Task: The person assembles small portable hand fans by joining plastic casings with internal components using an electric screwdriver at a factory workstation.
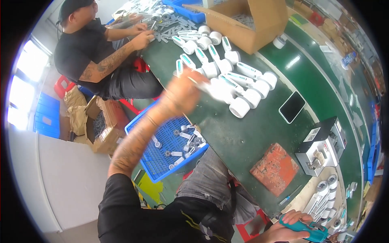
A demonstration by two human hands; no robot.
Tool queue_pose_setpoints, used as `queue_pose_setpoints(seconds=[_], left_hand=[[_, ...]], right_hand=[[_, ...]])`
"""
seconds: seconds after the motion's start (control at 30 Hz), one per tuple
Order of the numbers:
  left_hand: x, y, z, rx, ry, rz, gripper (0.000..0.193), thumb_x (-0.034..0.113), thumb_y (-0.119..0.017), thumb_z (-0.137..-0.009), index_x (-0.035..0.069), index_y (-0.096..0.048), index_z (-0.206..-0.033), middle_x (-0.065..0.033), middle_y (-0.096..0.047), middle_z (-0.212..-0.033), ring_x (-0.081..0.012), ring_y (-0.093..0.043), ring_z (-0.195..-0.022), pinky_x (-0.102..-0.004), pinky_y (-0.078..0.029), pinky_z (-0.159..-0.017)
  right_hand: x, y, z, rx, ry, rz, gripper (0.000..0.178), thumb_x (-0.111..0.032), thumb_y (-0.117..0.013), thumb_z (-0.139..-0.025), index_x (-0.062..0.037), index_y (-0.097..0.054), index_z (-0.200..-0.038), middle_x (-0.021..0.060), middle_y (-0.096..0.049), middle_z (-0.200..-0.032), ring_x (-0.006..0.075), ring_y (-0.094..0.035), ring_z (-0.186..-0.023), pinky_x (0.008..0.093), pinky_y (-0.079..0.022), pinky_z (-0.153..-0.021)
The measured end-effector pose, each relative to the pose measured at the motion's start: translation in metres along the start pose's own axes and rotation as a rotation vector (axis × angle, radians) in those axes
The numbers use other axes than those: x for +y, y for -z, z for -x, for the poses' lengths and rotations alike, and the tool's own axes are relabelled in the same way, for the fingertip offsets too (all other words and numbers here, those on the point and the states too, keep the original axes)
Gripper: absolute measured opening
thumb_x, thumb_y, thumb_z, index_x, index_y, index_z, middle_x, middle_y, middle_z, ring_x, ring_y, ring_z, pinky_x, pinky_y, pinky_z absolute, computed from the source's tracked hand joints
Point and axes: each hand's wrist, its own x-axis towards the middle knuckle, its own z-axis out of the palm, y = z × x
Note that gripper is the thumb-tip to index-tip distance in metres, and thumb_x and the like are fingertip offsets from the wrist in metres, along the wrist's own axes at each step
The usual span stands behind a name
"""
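My left hand (182,93) reaches over the table's left part, smeared by motion. Its fingers close on the handle of a white shower head (221,92), which is blurred too. Around it lie several more white shower heads (240,107) in rows, with thick round ends and teal strips on their handles. My right hand (292,227) is low on the right, wrapped around a teal power screwdriver (312,233). The tool's tip points left, near the table's front edge.
A blue basket (152,167) with small white-and-grey parts sits beside my lap. On the green table (227,139) lie a phone (292,107), a worn red block (275,168) and a black-and-white device (322,148). A co-worker (87,48) handles grey strips near a cardboard box (263,30).
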Motion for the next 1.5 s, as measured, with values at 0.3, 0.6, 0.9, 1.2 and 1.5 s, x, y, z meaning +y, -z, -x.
queue_pose_setpoints(seconds=[0.3, 0.6, 0.9, 1.2, 1.5], left_hand=[[-0.241, 0.049, 0.024, -0.054, 0.183, -0.447, 0.036, -0.005, -0.063, -0.081, 0.008, -0.067, -0.114, -0.0134, -0.063, -0.118, -0.0388, -0.058, -0.120, -0.0529, -0.038, -0.115], [-0.093, -0.016, -0.073, 0.139, 0.083, -0.092, 0.041, 0.002, -0.068, -0.086, 0.009, -0.064, -0.126, -0.0145, -0.061, -0.134, -0.0378, -0.061, -0.122, -0.0463, -0.051, -0.103], [0.242, -0.095, -0.108, -0.306, -0.150, 0.760, 0.028, 0.018, -0.070, -0.096, 0.003, -0.063, -0.118, -0.0150, -0.071, -0.104, -0.0369, -0.069, -0.098, -0.0435, -0.057, -0.087], [0.444, -0.231, -0.114, -0.226, -0.540, 0.598, 0.032, 0.029, -0.065, -0.097, -0.002, -0.065, -0.107, -0.0170, -0.072, -0.089, -0.0352, -0.070, -0.078, -0.0457, -0.056, -0.069], [0.417, -0.205, -0.104, -0.598, -0.369, 0.513, 0.033, 0.030, -0.058, -0.102, 0.009, -0.063, -0.127, -0.0180, -0.074, -0.088, -0.0395, -0.072, -0.082, -0.0513, -0.058, -0.077]], right_hand=[[0.010, -0.022, 0.003, 0.049, -0.038, 0.217, 0.081, -0.085, -0.044, -0.091, -0.0069, -0.056, -0.108, 0.0056, -0.046, -0.064, 0.0177, -0.045, -0.054, 0.0306, -0.039, -0.055], [-0.005, -0.028, 0.023, 0.017, 0.011, 0.314, 0.080, -0.082, -0.052, -0.090, -0.0048, -0.054, -0.110, 0.0048, -0.047, -0.065, 0.0178, -0.046, -0.056, 0.0313, -0.041, -0.058], [-0.011, 0.013, 0.015, -0.150, -0.068, 0.249, 0.082, -0.067, -0.071, -0.090, 0.0078, -0.058, -0.121, 0.0123, -0.068, -0.081, 0.0223, -0.067, -0.071, 0.0348, -0.054, -0.063], [-0.062, 0.058, 0.032, -0.020, -0.021, 0.343, 0.081, -0.068, -0.068, -0.091, 0.0069, -0.054, -0.117, 0.0094, -0.058, -0.072, 0.0206, -0.057, -0.060, 0.0338, -0.047, -0.056], [-0.070, 0.077, 0.025, 0.033, 0.011, 0.342, 0.083, -0.069, -0.072, -0.088, 0.0070, -0.055, -0.116, 0.0080, -0.057, -0.072, 0.0202, -0.057, -0.060, 0.0324, -0.046, -0.053]])
